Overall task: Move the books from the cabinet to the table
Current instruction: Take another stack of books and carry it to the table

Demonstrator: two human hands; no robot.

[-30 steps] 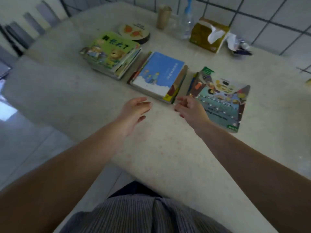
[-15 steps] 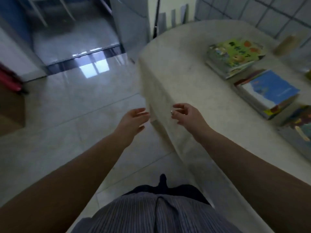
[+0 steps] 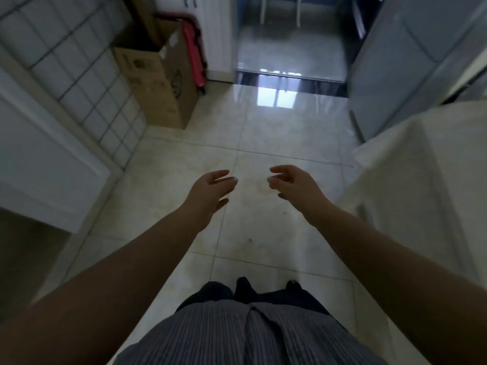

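Observation:
My left hand (image 3: 210, 189) and my right hand (image 3: 295, 184) are stretched out in front of me above the tiled floor, a short gap between them. Both hold nothing; the fingers are loosely bent and relaxed. The table (image 3: 427, 164) with its pale cloth shows only as a corner at the right edge, and no books are in view. A white cabinet door (image 3: 44, 164) stands at the left.
A tall cardboard box (image 3: 158, 75) stands against the tiled wall at the back left, with a red folded thing (image 3: 193, 54) behind it. A grey appliance (image 3: 411, 54) stands at the back right. A doorway with a dark threshold (image 3: 290, 80) lies ahead across the glossy floor.
The view has swung left, away from the table and its three stacks of books, toward the floor and doorway. Both hands stayed empty and outstretched.

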